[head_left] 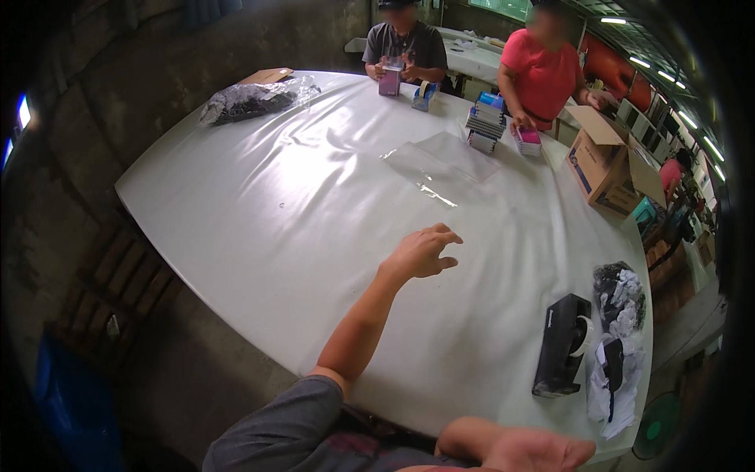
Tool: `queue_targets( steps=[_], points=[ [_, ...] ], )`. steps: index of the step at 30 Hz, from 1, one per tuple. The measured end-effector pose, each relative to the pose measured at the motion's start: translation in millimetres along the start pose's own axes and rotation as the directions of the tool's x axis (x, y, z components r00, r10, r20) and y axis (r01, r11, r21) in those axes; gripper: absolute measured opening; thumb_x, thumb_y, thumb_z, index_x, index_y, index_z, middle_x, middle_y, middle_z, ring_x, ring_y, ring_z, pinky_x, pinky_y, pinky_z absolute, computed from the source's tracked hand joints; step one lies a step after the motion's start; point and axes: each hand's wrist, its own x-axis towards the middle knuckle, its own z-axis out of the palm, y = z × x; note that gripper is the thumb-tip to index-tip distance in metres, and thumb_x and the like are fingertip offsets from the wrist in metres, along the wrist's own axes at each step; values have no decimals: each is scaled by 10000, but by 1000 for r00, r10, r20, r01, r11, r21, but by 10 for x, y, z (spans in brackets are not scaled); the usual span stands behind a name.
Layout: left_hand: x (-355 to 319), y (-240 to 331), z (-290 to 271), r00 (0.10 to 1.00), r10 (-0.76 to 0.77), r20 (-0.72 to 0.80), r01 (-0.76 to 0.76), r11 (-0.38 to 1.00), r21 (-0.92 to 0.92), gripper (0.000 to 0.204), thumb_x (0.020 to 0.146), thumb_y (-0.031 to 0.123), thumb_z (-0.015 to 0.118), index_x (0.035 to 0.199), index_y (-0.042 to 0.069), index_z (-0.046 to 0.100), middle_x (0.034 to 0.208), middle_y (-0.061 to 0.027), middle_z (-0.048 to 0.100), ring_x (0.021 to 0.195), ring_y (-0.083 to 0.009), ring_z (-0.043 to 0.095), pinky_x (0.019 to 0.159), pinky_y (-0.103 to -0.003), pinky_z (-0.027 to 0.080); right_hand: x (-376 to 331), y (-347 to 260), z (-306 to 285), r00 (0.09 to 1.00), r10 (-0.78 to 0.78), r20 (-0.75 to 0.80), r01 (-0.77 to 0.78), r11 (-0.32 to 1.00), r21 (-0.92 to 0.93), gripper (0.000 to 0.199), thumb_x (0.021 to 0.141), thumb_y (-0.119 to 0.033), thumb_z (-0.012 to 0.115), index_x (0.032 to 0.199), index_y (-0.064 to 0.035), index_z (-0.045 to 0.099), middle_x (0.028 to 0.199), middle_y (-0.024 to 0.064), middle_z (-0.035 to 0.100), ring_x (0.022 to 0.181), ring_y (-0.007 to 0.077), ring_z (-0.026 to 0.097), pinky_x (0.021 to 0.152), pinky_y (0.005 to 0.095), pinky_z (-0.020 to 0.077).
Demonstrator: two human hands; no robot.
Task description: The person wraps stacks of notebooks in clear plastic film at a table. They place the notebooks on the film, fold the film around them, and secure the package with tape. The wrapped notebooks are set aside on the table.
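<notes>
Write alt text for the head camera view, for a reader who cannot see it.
A person's left hand reaches, fingers spread and empty, over a white table toward clear plastic bags; the right hand is open, palm up, at the near edge. A black tape dispenser stands to the right, and two other people handle small boxes at the far side.

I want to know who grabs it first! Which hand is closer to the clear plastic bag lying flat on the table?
Left. The left hand reaches out over the table, just short of the clear plastic bag. The right hand sits far back at the table's near edge, palm open.
</notes>
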Motion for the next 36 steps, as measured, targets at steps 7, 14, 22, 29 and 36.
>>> queue_targets(
  steps=[7, 14, 22, 29, 36],
  points=[
    [1128, -562, 421, 985, -174, -4, 169, 948, 270, 585, 852, 318, 597, 1375, 151, 393, 1468, -130, 283, 1326, -258, 340, 1016, -443, 362, -27, 172, -124, 992, 127, -16, -124, 984, 131, 350, 870, -338, 531, 1150, -181, 394, 1092, -27, 367, 938, 108, 440, 822, 453, 372],
    [1770, -1027, 831, 913, -155, -378, 249, 944, 215, 519, 849, 324, 577, 1311, 127, 447, 1400, -75, 395, 1328, -222, 324, 1026, -482, 298, 29, 299, -363, 915, 402, -6, -335, 769, 544, 512, 852, -474, 520, 1251, -188, 375, 1199, -9, 355, 1008, 138, 408, 824, 501, 367],
    [1565, -1038, 814, 881, -119, -459, 266, 925, 272, 111, 749, 120, 577, 701, 114, 677, 737, -76, 662, 789, -269, 649, 818, -435, 362, 17, 292, -413, 878, 479, 22, -345, 599, 722, 704, 832, -630, 508, 1366, -196, 353, 1322, 12, 342, 1089, 172, 371, 827, 556, 362],
    [613, -843, 543, 980, -37, -198, 50, 997, 59, 113, 689, 35, 612, 701, 126, 678, 748, -71, 664, 776, -268, 632, 726, -426, 402, 75, 457, -199, 838, 543, 45, -518, 767, 379, 377, 968, -234, 413, 1249, 12, 363, 967, 74, 420, 712, 136, 385, 649, 314, 342],
    [-430, -1068, 327, 992, -47, -120, 47, 999, -4, 227, 690, -2, 611, 821, 161, 698, 999, -31, 653, 1019, -237, 573, 862, -468, 400, -334, 771, -99, 740, 645, 191, -573, 753, -324, 303, 847, -258, 590, 999, 3, 561, 816, 102, 533, 686, 189, 508, 659, 290, 443]
  ],
)
